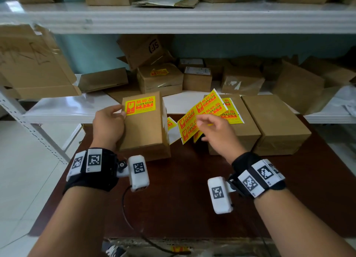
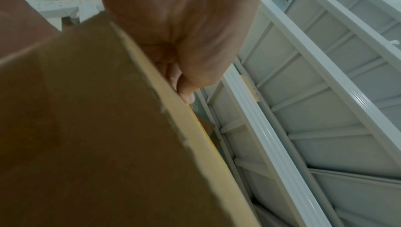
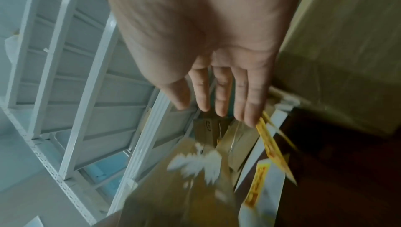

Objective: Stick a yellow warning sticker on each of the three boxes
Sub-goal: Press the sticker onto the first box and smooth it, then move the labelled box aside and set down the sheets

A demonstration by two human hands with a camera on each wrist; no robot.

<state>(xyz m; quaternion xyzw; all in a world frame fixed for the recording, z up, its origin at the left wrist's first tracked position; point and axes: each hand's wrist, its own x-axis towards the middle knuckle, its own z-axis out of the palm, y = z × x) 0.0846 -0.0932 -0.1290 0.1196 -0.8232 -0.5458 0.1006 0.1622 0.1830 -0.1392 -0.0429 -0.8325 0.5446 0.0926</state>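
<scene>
Both hands reach forward: left hand grips the stickered box, right hand hovers, fingers extended.

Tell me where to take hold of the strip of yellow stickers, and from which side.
Pinch the sticker strip at its near lower end, coming from the right, probably with the right hand open beside it. That end juts free above the table; the far end overlaps the middle box.

Stickered box left on table – two boxes right, shelf behind.
</scene>
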